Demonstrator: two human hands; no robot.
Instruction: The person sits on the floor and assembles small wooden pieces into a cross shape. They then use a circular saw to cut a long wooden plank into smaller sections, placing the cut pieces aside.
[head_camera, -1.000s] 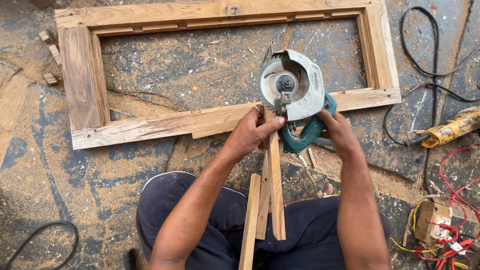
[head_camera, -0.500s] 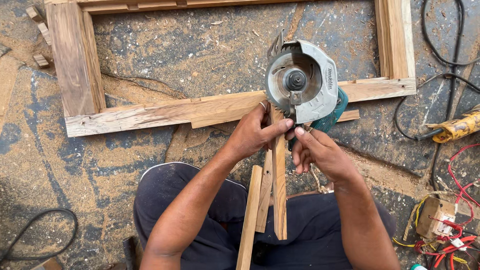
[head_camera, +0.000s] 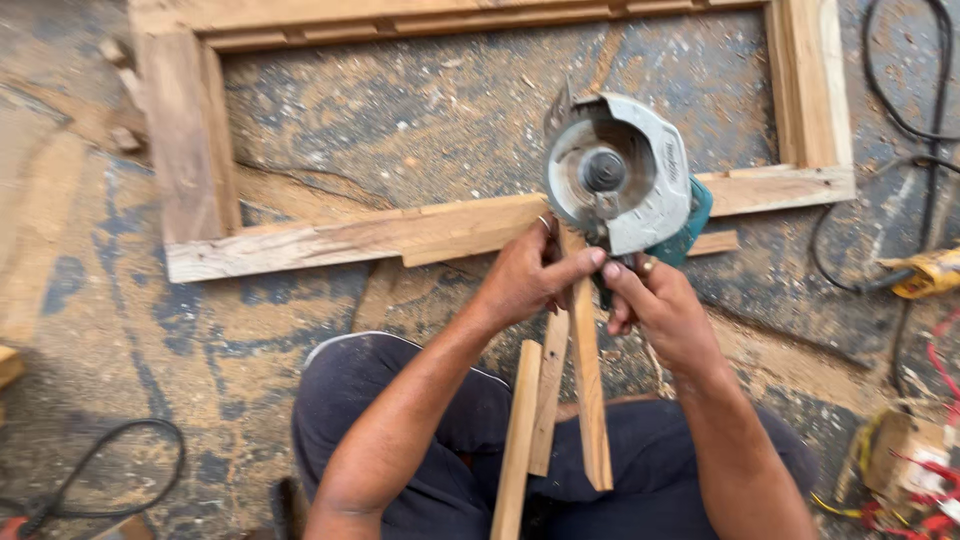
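Found the saw (head_camera: 620, 170) turned blade side up on the near rail of the frame (head_camera: 300, 240), right of the middle, with its teal body tucked just behind the guard. Clamped the left hand (head_camera: 525, 280) shut on the far end of a strip (head_camera: 585, 400), thumb stretched across the wood right beside the blade. Curled the right hand (head_camera: 655, 305) closed at the saw's near edge, touching the teal grip; could not tell how firmly, nor whether the blade turned. Ran the strip from the blade back over the lap, with two more strips (head_camera: 515, 440) lying just left of it across dark trousers. Judged the work as feeding the strip's end to the blade freehand. Called for a steady saw before anything else, pinned hard against the rail so no kick could shift it. Called for a thumb drawn back from the teeth, a strip held in line with the blade and not twisted, and a slow, even push. Risked a snatch or a ragged edge otherwise. Noted cables (head_camera: 880, 100) and a yellow tool (head_camera: 925, 272) on the dusty floor (head_camera: 100, 300) at far right, well apart from both hands.
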